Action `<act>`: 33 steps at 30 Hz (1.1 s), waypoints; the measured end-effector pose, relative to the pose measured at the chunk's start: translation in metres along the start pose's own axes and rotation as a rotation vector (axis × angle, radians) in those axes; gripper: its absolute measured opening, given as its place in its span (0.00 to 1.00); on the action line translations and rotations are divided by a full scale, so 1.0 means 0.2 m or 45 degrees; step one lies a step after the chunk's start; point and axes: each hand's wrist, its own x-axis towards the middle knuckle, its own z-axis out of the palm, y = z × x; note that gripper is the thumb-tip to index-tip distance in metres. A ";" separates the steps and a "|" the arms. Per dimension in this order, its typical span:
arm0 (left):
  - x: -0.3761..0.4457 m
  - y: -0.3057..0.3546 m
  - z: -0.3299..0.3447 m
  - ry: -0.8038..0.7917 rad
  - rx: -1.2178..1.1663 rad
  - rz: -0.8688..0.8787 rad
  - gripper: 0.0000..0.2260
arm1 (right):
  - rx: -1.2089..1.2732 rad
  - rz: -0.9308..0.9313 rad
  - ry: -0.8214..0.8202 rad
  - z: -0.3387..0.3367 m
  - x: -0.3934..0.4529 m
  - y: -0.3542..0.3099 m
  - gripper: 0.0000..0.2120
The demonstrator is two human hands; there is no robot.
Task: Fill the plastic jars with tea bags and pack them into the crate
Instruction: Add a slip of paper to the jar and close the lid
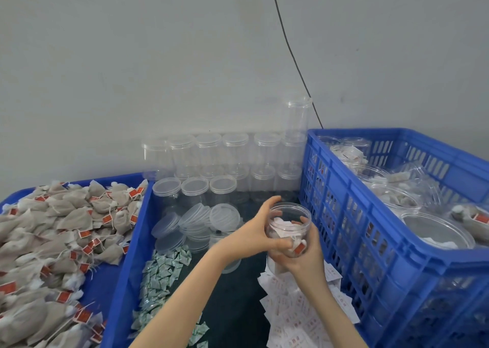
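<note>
Hands hold 1 clear jar [289, 231] just beside the blue crate [391, 244]. The left hand [254, 231] curls around its side. The right hand [304, 257] wraps it from below. Tea bags [296, 245] sit inside the open jar. More tea bags [53, 231] fill the tray [127, 268] at the counter's left edge.

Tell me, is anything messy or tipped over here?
Yes. In the blue crate some jars lie tipped on their sides instead of standing up. The loose lids are heaped crookedly. The jar in both hands has no lid yet.
</note>
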 end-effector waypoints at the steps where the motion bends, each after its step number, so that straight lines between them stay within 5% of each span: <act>1: 0.00 -0.02 0.01 0.051 -0.057 -0.005 0.45 | -0.010 0.012 -0.028 0.00 0.01 -0.01 0.44; 6: 0.02 -0.07 0.01 0.323 -0.131 -0.041 0.41 | 0.077 0.092 -0.342 -0.03 0.05 -0.09 0.36; 10: -0.01 -0.07 0.01 0.398 -0.072 -0.025 0.40 | 0.054 0.153 -0.329 -0.07 0.09 -0.20 0.38; 21: 0.00 -0.03 0.02 0.462 -0.040 -0.012 0.43 | -1.286 -0.039 -0.564 0.01 0.28 -0.55 0.47; 30: 0.07 0.06 -0.03 0.496 -0.197 0.059 0.48 | -1.562 -0.030 -0.637 0.07 0.47 -0.83 0.39; 33: 0.10 0.11 -0.05 0.552 -0.241 0.134 0.43 | -1.524 0.028 -0.559 0.05 0.53 -0.93 0.35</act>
